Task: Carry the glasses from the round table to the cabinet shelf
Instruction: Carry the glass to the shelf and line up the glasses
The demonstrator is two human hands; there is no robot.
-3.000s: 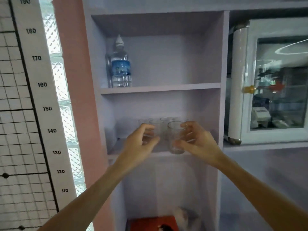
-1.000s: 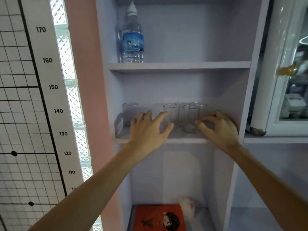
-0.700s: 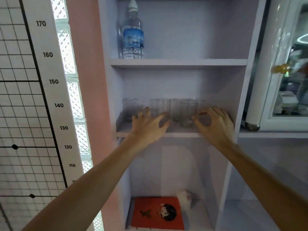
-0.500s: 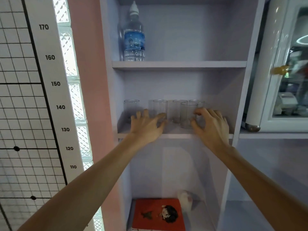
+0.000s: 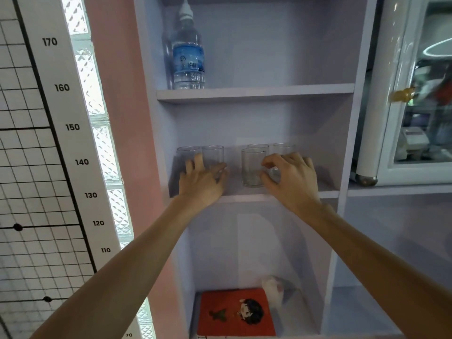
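Several clear glasses stand on the cabinet's middle shelf (image 5: 247, 198). My left hand (image 5: 203, 183) is wrapped around the base of the second glass from the left (image 5: 213, 155), which stands close beside the far-left glass (image 5: 186, 154). A front glass (image 5: 253, 167) stands alone in the middle, with another glass (image 5: 258, 146) right behind it. My right hand (image 5: 289, 177) curls around the rightmost glass (image 5: 283, 148), thumb and forefinger at its lower part, close to the front glass. The round table is out of view.
A water bottle (image 5: 187, 53) stands on the upper shelf. A red book (image 5: 236, 311) and a white object (image 5: 272, 288) lie on the bottom shelf. A glass-door appliance (image 5: 415, 94) sits to the right, and a height chart (image 5: 61, 143) to the left.
Both hands set glasses on the shelf and opened. Since then my left hand has slid one glass left beside the far-left one, and my right hand has closed onto the rightmost glass.
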